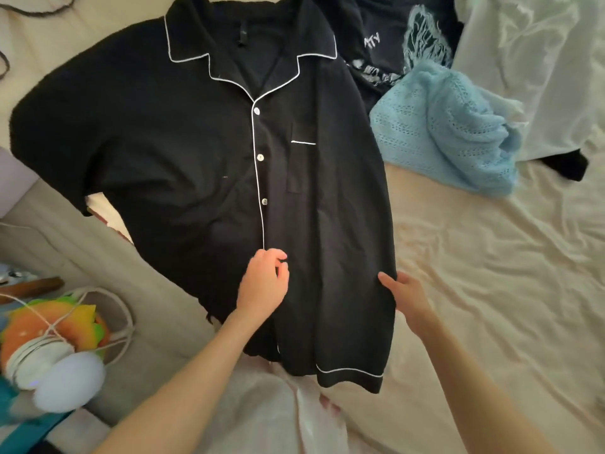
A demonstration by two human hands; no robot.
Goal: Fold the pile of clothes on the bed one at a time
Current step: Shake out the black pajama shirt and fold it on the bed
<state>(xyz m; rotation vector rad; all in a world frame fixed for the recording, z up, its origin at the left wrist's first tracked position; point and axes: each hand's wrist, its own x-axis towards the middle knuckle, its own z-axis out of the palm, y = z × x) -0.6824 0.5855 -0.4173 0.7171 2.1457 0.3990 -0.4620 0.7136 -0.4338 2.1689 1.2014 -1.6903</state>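
Observation:
A black button-up shirt (183, 152) with white piping lies front-up on the bed, collar at the top. Its right side looks folded inward, the piped sleeve hem showing at the bottom. My left hand (263, 286) pinches the fabric at the button placket near the shirt's lower middle. My right hand (404, 294) grips the shirt's right folded edge, thumb on top. To the upper right lies the pile: a light blue knit garment (448, 132), a dark printed T-shirt (393, 37) and a white garment (537, 67).
The cream bedsheet (491, 273) spreads wrinkled to the right. At the left bed edge sit a colourful toy (65, 322), a white cable coil (39, 358) and a pale round lamp (70, 380). A dark cord (36, 9) lies at the top left.

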